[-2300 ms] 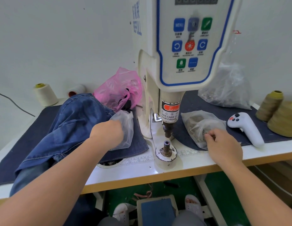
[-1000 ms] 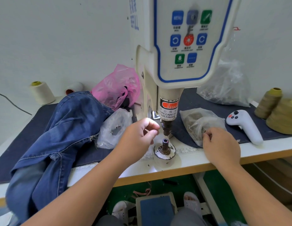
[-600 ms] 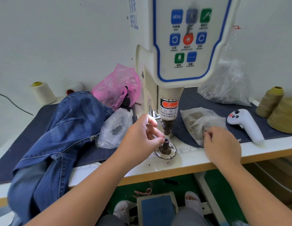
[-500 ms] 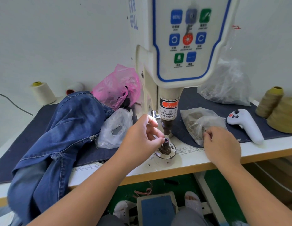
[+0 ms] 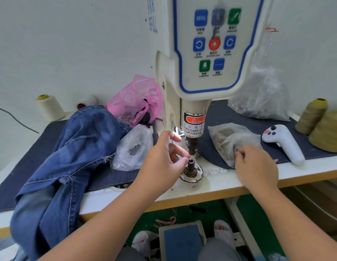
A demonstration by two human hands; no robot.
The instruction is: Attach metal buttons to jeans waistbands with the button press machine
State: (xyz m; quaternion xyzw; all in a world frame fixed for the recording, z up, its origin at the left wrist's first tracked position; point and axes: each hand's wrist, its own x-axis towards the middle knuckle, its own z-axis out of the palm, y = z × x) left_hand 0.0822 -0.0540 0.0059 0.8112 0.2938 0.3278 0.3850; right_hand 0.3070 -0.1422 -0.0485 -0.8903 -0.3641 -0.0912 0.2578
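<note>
Your button press machine stands rigid and heavy at mid-table, nothing you need to move. The jeans slump in a soft, floppy heap on the left, hanging over the near edge; they look weighty enough to drag, so take them by the stiffer waistband. Your right hand pinches at the clear bag of small metal parts, which are probably light and slippery. Your left hand pinches something tiny at the lower die; I cannot tell what. The white table carries a dark cloth mat before a pale wall.
</note>
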